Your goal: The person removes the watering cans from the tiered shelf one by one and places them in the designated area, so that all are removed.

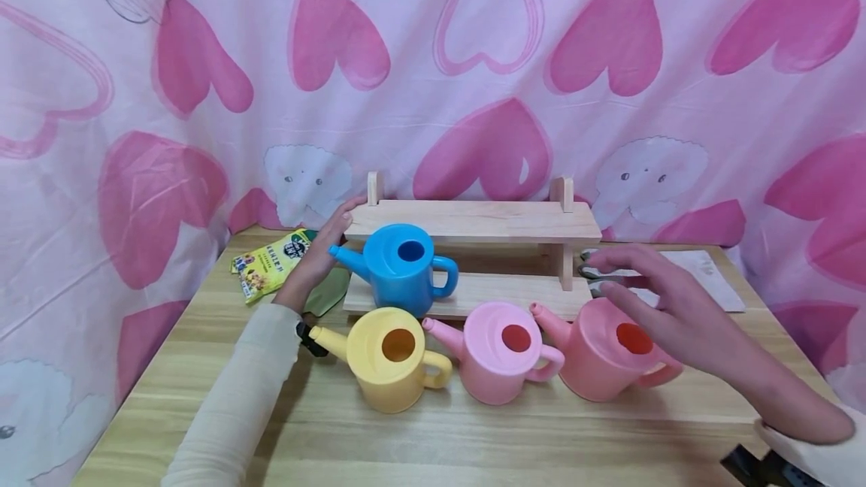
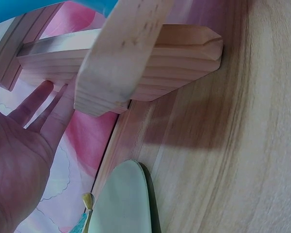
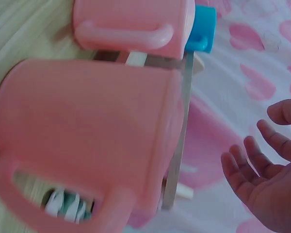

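Note:
My left hand (image 1: 316, 265) touches the left end of a two-tier wooden shelf (image 1: 473, 220), its fingers extended along the wood in the left wrist view. A blue watering can (image 1: 399, 288) stands at the left of the lower tier. In front of the shelf are a yellow watering can (image 1: 386, 378), a pink one (image 1: 497, 376) and a coral one (image 1: 591, 359). My right hand (image 1: 666, 310) hovers over the coral can, fingers loosely bent; the right wrist view shows this empty hand (image 3: 266, 174) apart from the can.
A yellow printed packet (image 1: 271, 265) and a flat green rounded object (image 1: 329, 293) lie left of the shelf. At the right, a white sheet (image 1: 720, 284) lies behind my right hand, near small grey-green pieces (image 1: 587, 271). A heart-patterned curtain (image 1: 406, 134) hangs behind the table.

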